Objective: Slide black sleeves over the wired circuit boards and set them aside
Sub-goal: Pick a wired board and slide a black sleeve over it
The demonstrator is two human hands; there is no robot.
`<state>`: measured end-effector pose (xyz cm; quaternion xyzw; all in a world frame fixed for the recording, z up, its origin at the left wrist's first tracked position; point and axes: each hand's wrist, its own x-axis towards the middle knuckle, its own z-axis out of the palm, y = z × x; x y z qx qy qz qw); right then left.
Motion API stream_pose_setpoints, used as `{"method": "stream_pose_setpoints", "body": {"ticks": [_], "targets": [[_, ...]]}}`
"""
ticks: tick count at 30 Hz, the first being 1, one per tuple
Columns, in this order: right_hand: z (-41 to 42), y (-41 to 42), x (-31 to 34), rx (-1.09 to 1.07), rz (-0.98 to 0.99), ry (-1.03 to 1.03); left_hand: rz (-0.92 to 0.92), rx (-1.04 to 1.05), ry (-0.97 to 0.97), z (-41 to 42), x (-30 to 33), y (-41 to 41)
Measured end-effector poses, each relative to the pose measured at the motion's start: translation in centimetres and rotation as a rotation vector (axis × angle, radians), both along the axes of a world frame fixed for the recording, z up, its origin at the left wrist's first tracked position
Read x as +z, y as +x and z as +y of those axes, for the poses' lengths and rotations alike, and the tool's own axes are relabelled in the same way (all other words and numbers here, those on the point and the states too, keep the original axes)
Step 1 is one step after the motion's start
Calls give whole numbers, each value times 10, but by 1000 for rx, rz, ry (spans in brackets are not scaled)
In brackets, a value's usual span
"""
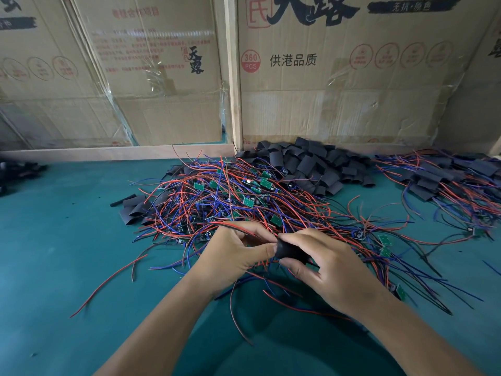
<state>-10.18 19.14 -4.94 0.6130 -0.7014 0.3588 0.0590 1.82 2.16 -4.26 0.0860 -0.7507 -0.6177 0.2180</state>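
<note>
Pinching black sleeve [291,252] in right hand [329,267], gripping wired board's leads in left hand [233,253], risking snagging on tangled wires [244,202].

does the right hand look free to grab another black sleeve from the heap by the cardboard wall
Probably not yet: the right hand is pinching a black sleeve. The heap of black sleeves itself lies uncovered beyond the tangled red and blue wires.

Green table [67,240], heap of wired circuit boards [230,196], black sleeves [311,164] piled behind, sleeved boards [447,180] right.
</note>
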Motion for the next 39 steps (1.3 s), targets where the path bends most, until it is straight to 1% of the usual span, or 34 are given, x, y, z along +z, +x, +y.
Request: {"method": "stream_pose_setpoints", "body": {"ticks": [8,14,17,20,23,28,32,35,39], "targets": [[1,0,1,36,2,10,-65,24,-28,0,2,1],[2,-1,5,50,-27,45,-59,43,-165,-3,3,2],[3,-1,6,46,-46,50,-69,29,-163,-4,4,2],[4,0,6,37,-48,52,-170,-39,-64,-3,3,3],[5,0,5,33,-39,55,-234,-41,31,-2,3,3],[3,0,4,60,-42,45,-186,-36,243,4,1,0],[0,3,0,-8,34,45,-163,-26,322,9,-2,-1],[0,2,3,-4,54,14,-133,-28,421,12,-4,-2],[3,-2,11,-51,59,-41,-75,-100,526,18,1,-4]]}}
